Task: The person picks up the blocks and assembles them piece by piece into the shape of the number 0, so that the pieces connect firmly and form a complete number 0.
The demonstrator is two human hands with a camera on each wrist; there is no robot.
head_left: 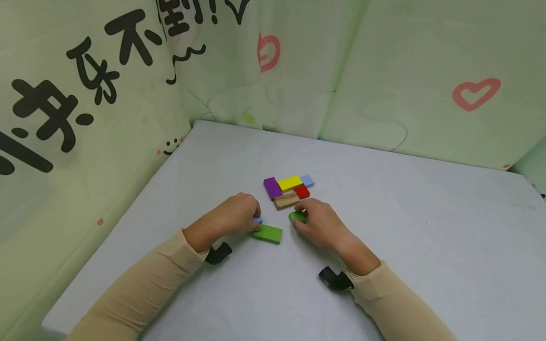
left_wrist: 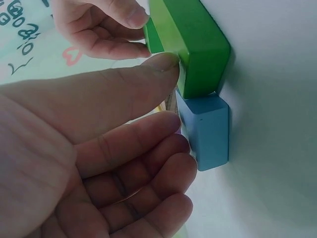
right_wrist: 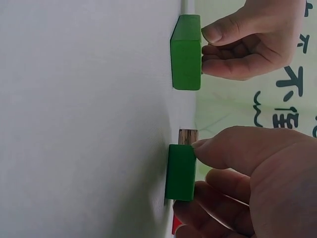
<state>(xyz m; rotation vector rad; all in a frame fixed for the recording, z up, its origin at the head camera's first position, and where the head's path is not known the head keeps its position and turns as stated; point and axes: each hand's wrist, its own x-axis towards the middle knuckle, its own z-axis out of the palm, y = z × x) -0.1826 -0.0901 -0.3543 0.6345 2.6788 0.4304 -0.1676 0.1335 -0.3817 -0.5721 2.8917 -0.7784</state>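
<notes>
Between thumb and fingers of my right hand (head_left: 323, 225): short green (head_left: 297, 217), pinched by ends. At my left hand (head_left: 233, 214): thumb against long green (head_left: 268, 234), loosely bent fingers by blue (left_wrist: 210, 134). Best keep pinch light, clear of wood block (head_left: 287, 201) beyond fingertips.

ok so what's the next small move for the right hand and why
Perhaps slide the small green block against the wood-grained block: the right hand pinches it close by, and the latter sits clustered with the purple block and red block.
</notes>
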